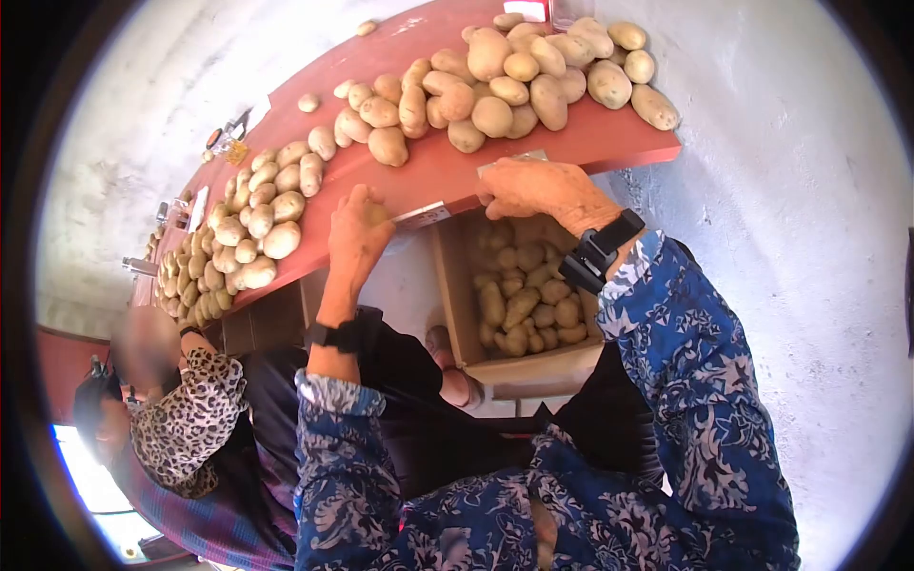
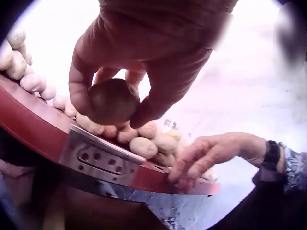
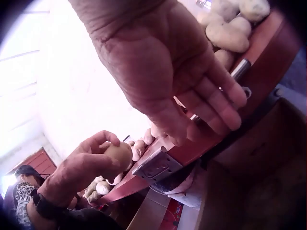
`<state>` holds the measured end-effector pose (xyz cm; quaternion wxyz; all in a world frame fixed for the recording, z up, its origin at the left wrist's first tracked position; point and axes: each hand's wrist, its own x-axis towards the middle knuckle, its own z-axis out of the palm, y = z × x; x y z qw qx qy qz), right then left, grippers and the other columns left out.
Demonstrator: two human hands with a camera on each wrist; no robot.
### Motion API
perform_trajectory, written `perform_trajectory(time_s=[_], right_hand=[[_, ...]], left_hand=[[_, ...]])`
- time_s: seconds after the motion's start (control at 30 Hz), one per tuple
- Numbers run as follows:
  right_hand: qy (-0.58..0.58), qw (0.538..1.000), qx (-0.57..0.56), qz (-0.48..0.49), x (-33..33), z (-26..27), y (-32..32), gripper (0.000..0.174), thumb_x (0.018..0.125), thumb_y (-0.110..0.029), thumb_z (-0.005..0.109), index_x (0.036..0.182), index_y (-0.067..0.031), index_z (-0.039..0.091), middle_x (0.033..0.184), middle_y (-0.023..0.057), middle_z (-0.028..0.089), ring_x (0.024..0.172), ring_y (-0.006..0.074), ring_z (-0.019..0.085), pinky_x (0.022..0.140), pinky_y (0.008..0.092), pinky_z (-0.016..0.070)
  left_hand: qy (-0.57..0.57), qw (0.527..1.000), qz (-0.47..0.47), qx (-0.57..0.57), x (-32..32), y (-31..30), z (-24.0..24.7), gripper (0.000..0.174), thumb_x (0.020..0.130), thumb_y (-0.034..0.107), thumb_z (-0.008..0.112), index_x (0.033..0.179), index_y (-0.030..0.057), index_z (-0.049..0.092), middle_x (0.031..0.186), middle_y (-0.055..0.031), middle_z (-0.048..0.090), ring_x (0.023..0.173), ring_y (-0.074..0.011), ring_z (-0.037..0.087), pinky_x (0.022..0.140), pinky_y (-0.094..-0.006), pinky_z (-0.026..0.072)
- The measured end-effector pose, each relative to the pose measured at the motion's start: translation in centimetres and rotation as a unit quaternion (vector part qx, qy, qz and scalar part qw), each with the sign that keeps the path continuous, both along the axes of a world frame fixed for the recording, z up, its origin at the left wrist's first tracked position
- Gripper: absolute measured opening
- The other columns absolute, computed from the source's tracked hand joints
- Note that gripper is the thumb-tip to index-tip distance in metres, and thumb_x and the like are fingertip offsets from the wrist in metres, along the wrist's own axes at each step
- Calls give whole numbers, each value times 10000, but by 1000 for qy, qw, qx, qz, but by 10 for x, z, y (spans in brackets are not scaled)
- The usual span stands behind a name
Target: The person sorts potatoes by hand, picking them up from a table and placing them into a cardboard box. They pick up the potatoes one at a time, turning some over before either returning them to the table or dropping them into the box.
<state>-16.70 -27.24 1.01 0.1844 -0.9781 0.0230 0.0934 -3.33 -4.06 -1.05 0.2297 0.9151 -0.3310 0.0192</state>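
Observation:
My left hand [image 1: 357, 233] grips a potato [image 2: 114, 101] between curled fingers and thumb, above the red table's front edge. A metal plate with holes [image 2: 98, 160] is fixed at that edge, just right of the left hand in the head view. My right hand [image 3: 172, 72] holds nothing visible; its fingers are loosely bent, palm showing, over the table edge. Beside its fingers is a silver metal piece [image 3: 241, 69], partly hidden by the hand. Heaps of potatoes [image 1: 492, 116] lie on the table [image 1: 609, 143] beyond both hands.
Below the table edge stands a cardboard box [image 1: 455, 319] holding many potatoes [image 1: 522, 306]. More potatoes [image 1: 282, 240] are heaped on the table to the left. A person in a leopard-print top [image 1: 186, 423] sits at the left. A wall [image 1: 762, 209] rises at the right.

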Motion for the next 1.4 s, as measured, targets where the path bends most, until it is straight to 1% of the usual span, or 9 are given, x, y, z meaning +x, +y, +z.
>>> perform_trajectory(time_s=[0.2,0.4,0.5,0.53,0.67,0.73,0.97,1.03,1.4], right_hand=[[32,999,-14,14,-3,9,0,253,794,-217,652,991,-67,705,978,164,690,961,333,647,818,439,509],[31,999,-19,-2,-7,-5,-8,255,796,-213,632,983,-44,673,934,166,671,911,338,632,792,439,497],[32,999,-28,-3,-9,-5,-10,255,798,-202,634,989,-37,664,920,166,667,904,337,630,788,440,496],[33,999,-29,-6,-9,-4,-10,255,798,-202,634,989,-37,664,920,166,667,904,337,630,788,440,496],[46,998,-36,-18,-9,1,-9,248,800,-185,644,1005,-63,711,1019,155,693,957,324,662,832,438,524],[45,998,-27,-24,-11,-1,-11,244,798,-181,645,999,-61,712,1015,159,693,948,325,663,825,438,524],[-40,999,-28,17,-13,-30,-26,222,771,-159,648,962,-50,680,918,180,673,882,360,641,772,452,508],[-117,993,-14,31,-9,-48,-29,232,757,-156,653,957,-40,648,884,193,654,871,384,619,756,469,492],[-16,1000,14,19,-18,-31,-23,264,812,-173,687,1034,-37,640,1011,196,655,989,379,606,843,463,479]], left_hand=[[145,971,-100,-161,-81,-8,8,357,687,64,688,1012,101,546,1044,-163,575,978,-375,553,847,-443,455],[197,958,-190,-86,-115,-32,-60,304,745,61,680,1016,75,542,923,-106,553,814,-231,536,753,-356,450],[250,951,-168,-72,-121,-44,-85,316,746,86,699,1023,78,547,923,-110,545,781,-238,524,738,-353,445],[296,945,-138,-26,-122,-48,-83,310,751,117,711,1021,88,562,1094,-190,580,1077,-369,540,904,-424,437],[309,940,-144,-35,-121,-58,-107,315,744,130,707,1021,80,566,1091,-197,587,1054,-371,558,883,-421,451],[312,933,-151,-100,-121,-65,-118,337,728,96,700,1033,45,568,810,-113,581,749,-184,541,680,-338,444],[353,924,-121,-86,-119,-106,-168,394,735,61,654,1117,28,564,832,-75,605,811,-225,579,770,-363,480],[114,955,-145,-234,-120,-121,-191,472,734,49,653,1195,28,549,941,-120,639,913,-261,602,857,-390,479],[437,876,-160,-125,-138,-73,-171,315,816,118,602,1104,-7,623,1026,-180,679,965,-294,651,853,-371,496]])
